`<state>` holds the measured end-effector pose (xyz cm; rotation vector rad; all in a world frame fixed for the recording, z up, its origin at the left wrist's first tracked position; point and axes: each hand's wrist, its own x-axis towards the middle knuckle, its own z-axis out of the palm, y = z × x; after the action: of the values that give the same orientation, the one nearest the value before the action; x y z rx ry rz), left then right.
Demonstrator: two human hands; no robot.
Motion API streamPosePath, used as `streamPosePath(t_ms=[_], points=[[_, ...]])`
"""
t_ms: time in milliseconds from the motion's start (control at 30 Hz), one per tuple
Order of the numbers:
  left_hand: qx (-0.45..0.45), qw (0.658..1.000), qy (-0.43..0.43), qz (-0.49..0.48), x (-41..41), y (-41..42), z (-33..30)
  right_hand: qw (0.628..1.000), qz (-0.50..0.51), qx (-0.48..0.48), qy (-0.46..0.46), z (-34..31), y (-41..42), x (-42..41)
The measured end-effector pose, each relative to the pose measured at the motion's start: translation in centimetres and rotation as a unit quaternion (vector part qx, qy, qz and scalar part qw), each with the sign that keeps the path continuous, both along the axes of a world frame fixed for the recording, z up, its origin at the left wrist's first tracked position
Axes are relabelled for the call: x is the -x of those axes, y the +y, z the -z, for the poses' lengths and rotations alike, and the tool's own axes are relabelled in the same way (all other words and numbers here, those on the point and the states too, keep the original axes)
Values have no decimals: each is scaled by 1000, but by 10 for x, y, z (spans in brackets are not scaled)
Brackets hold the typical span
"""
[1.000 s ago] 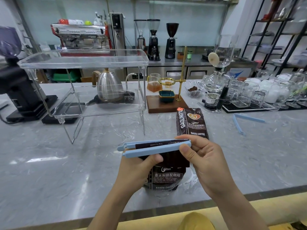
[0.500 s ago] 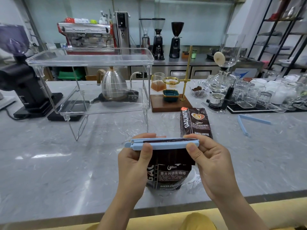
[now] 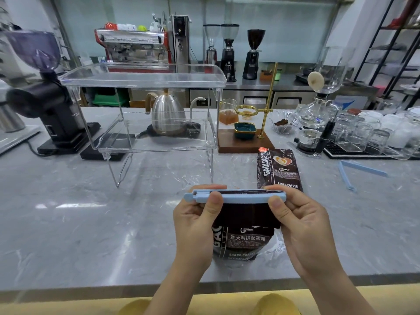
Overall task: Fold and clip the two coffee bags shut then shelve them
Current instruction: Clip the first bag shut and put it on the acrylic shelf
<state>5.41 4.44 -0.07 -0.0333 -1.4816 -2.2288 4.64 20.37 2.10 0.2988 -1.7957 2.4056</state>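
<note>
Both hands are pinching the blue clip [image 3: 234,198] across the folded top of the near coffee bag [image 3: 244,233] — left hand [image 3: 195,226] gripping its left end, right hand [image 3: 302,226] its right. The bag is standing on the grey surface [image 3: 91,223]; the second coffee bag [image 3: 278,170] is lying just behind, a spare clip [image 3: 359,172] well right, the clear shelf [image 3: 145,110] behind-left.

Two bare forearms, no sleeves, hands without rings, yellow trousers [image 3: 275,306] at knees
</note>
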Motion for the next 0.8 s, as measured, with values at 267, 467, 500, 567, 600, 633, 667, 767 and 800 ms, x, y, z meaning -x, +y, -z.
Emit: streamPosePath(t_ms=[267, 467, 500, 567, 600, 633, 667, 767, 800], points=[[10, 999, 29, -20, -1, 4, -1, 1000, 3, -3, 3, 3, 1, 0], [36, 998, 45, -36, -3, 4, 3, 1000, -3, -4, 5, 7, 1, 1], [41, 998, 45, -36, -3, 4, 3, 1000, -2, -3, 7, 8, 0, 1], [53, 997, 42, -30, -4, 4, 4, 1000, 6, -2, 13, 11, -4, 0], [68, 997, 41, -25, -4, 5, 4, 1000, 10, 0, 18, 13, -6, -1], [87, 995, 40, -19, -4, 6, 6, 1000, 16, 2, 25, 15, -8, -3], [105, 994, 38, -13, -4, 6, 8, 999, 25, -3, 36, 17, -11, -4], [151, 988, 21, 1, -4, 3, 15, 994, 54, -53, 76, 24, -21, -10], [163, 986, 16, 13, -4, 2, 18, 992, 59, -74, 87, 27, -24, -12]])
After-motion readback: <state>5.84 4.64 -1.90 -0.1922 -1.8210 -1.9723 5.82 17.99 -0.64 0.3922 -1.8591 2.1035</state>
